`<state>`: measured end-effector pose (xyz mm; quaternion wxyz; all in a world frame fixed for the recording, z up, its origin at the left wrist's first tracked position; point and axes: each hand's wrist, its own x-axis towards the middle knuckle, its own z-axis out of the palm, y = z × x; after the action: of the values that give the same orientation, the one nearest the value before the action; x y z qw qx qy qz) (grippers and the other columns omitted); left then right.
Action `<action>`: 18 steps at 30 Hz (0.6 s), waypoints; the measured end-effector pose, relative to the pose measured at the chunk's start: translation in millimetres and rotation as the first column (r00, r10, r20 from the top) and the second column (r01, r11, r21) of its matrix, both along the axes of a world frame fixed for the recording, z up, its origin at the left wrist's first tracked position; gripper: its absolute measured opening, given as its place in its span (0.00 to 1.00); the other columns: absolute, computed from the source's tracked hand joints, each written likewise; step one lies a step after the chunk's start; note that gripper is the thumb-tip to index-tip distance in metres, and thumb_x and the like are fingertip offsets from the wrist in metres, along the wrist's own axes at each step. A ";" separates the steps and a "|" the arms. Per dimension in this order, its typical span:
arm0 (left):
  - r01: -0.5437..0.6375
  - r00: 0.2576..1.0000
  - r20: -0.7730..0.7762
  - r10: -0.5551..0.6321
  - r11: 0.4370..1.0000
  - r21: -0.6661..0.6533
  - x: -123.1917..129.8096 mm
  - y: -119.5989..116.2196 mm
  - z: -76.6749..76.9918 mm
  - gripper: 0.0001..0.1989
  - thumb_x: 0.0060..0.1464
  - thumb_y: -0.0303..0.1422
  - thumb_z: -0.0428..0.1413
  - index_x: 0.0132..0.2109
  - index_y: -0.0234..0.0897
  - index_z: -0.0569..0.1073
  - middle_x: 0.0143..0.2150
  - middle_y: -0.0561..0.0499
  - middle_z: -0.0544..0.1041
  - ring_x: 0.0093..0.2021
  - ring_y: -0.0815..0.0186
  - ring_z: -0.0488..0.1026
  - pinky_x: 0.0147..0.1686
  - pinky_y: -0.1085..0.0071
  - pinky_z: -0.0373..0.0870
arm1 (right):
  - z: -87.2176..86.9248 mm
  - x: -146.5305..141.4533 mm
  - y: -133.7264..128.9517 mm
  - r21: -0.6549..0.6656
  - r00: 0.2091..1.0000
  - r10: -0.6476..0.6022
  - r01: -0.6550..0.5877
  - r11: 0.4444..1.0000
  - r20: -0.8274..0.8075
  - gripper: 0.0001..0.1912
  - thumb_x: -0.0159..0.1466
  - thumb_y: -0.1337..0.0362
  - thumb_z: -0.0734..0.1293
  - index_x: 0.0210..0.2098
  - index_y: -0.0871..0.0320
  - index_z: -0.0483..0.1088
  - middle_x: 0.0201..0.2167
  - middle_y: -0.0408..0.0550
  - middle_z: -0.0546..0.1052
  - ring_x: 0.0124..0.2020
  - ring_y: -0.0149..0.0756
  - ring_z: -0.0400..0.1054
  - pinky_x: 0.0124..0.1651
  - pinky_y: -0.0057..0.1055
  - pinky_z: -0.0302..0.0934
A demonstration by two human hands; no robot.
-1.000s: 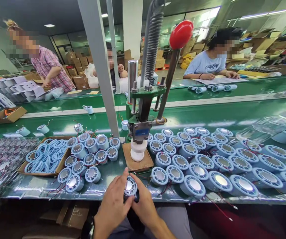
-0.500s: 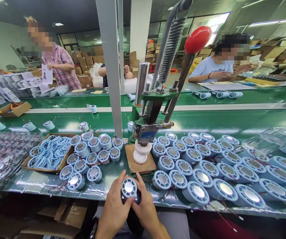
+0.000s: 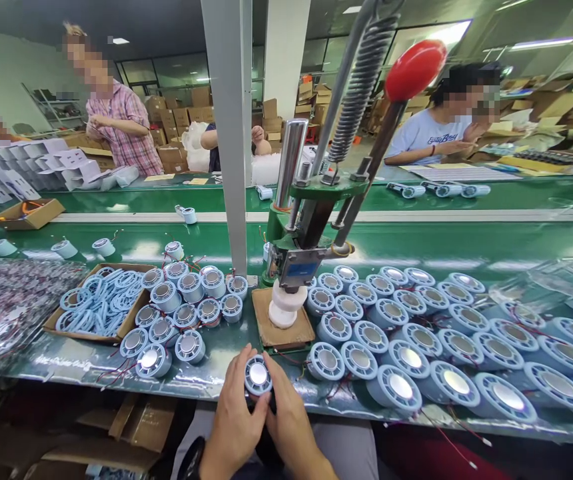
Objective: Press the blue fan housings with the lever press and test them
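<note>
Both hands hold one round light-blue part (image 3: 258, 375) with a silver centre, near the bench's front edge. My left hand (image 3: 236, 413) wraps its left side and my right hand (image 3: 286, 413) its right side, thumbs meeting below it. The lower portion of the part is hidden by fingers. Just beyond stands a lever press with a red knob (image 3: 415, 70); its white head (image 3: 285, 305) is over a brown pad (image 3: 286, 337). Similar blue parts (image 3: 190, 345) stand left of the press, and many more (image 3: 326, 360) stand in rows to the right.
A cardboard box (image 3: 129, 323) of blue rings and bubble wrap (image 3: 11, 313) lie at left. A grey post (image 3: 231, 167) rises behind the parts. Across the green bench are a person in plaid (image 3: 129, 127) and a person in light blue (image 3: 426, 137). Wires overhang the front edge.
My hands have closed more tightly around the blue part, the right fingers moving in beside it. The view has shifted slightly. Across the bench, the plaid-shirted person no longer holds up a white sheet.
</note>
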<state>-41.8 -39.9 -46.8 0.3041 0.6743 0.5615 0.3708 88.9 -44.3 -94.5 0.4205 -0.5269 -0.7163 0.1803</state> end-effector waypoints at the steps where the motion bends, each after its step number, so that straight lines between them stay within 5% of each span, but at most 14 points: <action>1: -0.008 1.000 0.001 0.008 1.000 0.009 1.3 -1.1 -4.7 0.29 0.58 0.30 0.50 0.67 0.37 0.60 0.68 0.40 0.65 0.68 0.54 0.63 0.65 0.52 0.64 | 2.8 3.1 -0.8 -0.017 0.999 0.018 -0.018 1.000 0.041 0.34 0.62 0.76 0.56 0.67 0.61 0.58 0.62 0.59 0.68 0.62 0.42 0.67 0.60 0.40 0.68; 4: -0.016 1.000 0.010 0.016 1.000 -0.003 2.0 2.7 -7.8 0.28 0.55 0.31 0.52 0.63 0.33 0.65 0.63 0.38 0.71 0.63 0.52 0.69 0.61 0.52 0.69 | 36.6 26.7 4.1 -0.062 0.969 0.162 -0.153 0.986 0.185 0.36 0.59 0.76 0.57 0.68 0.60 0.58 0.61 0.57 0.69 0.61 0.42 0.68 0.59 0.38 0.69; 6: -0.002 1.000 0.022 0.003 0.999 -0.040 -0.2 13.7 4.2 0.28 0.49 0.31 0.56 0.58 0.34 0.70 0.57 0.39 0.77 0.57 0.51 0.75 0.57 0.55 0.73 | 88.2 52.2 17.2 0.030 0.946 0.178 -0.193 0.981 0.272 0.36 0.60 0.74 0.61 0.67 0.57 0.59 0.61 0.55 0.70 0.59 0.43 0.69 0.58 0.39 0.70; 8: 0.011 0.999 0.039 -0.008 0.998 -0.066 -2.9 31.9 26.0 0.26 0.44 0.31 0.59 0.54 0.36 0.74 0.50 0.44 0.81 0.49 0.53 0.79 0.52 0.59 0.75 | 161.9 78.8 39.9 0.273 0.950 0.020 -0.109 0.956 0.311 0.31 0.63 0.70 0.63 0.66 0.55 0.60 0.59 0.54 0.71 0.59 0.45 0.68 0.59 0.43 0.69; 10: 0.019 0.997 0.079 -0.015 0.999 -0.047 -3.5 55.6 50.2 0.24 0.43 0.31 0.60 0.51 0.36 0.76 0.44 0.47 0.82 0.43 0.56 0.79 0.47 0.61 0.76 | 246.0 99.8 71.5 0.527 0.947 -0.183 0.017 0.850 0.265 0.24 0.66 0.68 0.64 0.61 0.55 0.65 0.56 0.53 0.72 0.60 0.44 0.66 0.63 0.47 0.64; 13: 0.046 0.988 0.144 -0.049 0.999 0.019 4.0 92.8 74.7 0.23 0.44 0.33 0.61 0.50 0.36 0.76 0.44 0.48 0.82 0.42 0.57 0.78 0.47 0.61 0.75 | 352.6 113.3 127.0 0.657 0.920 -0.384 0.240 0.715 0.082 0.22 0.67 0.66 0.66 0.60 0.63 0.65 0.55 0.55 0.71 0.59 0.39 0.66 0.62 0.40 0.61; 15: 0.071 0.982 0.173 -0.077 0.997 0.041 15.0 113.1 78.6 0.24 0.44 0.32 0.62 0.51 0.34 0.76 0.45 0.46 0.82 0.44 0.56 0.78 0.50 0.60 0.73 | 390.4 112.3 161.5 0.570 0.927 -0.374 0.319 0.757 -0.022 0.20 0.70 0.63 0.60 0.57 0.70 0.65 0.51 0.55 0.73 0.51 0.31 0.71 0.53 0.29 0.63; 18: 0.141 0.959 0.240 -0.150 0.989 0.051 35.6 133.0 71.5 0.26 0.43 0.29 0.64 0.52 0.31 0.74 0.47 0.44 0.81 0.45 0.57 0.77 0.51 0.60 0.73 | 397.0 106.9 199.2 0.446 0.973 -0.144 0.210 0.870 -0.178 0.24 0.73 0.62 0.48 0.44 0.72 0.69 0.33 0.45 0.75 0.29 0.18 0.72 0.36 0.17 0.61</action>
<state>-6.2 93.1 24.7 0.3858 0.6683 0.4627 0.4365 195.8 154.9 302.5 0.5972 -0.4613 -0.6561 0.0017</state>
